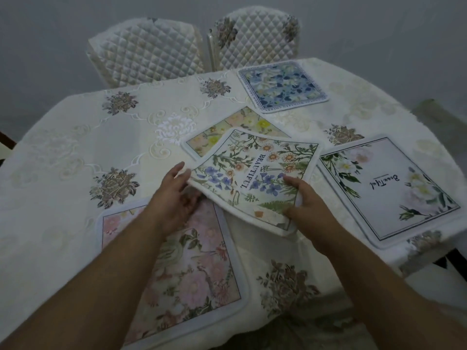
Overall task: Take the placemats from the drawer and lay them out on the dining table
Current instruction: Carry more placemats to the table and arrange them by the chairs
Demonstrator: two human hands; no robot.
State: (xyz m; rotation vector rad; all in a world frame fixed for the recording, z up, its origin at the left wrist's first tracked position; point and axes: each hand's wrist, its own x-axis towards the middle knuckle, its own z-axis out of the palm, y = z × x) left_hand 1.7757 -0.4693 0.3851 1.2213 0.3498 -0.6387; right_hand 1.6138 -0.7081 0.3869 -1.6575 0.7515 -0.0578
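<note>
Both hands hold a wildflower placemat [255, 173] printed "BEAUTIFUL", lifted a little above the table centre. My left hand [174, 195] grips its left corner from beneath, and my right hand [303, 200] pinches its near right corner. Under it lies a yellow-flowered placemat [240, 125], partly covered. A blue floral placemat [283, 85] lies flat at the far side. A white-flower placemat [386, 188] lies at the right. A pink blossom placemat [192, 271] lies at the near edge, beneath my left forearm.
An embroidered cream tablecloth [75, 152] covers the round dining table. Two quilted chairs, one at the left [146, 54] and one at the right [255, 36], stand at the far side against a grey wall. The cloth's left half shows only embroidery.
</note>
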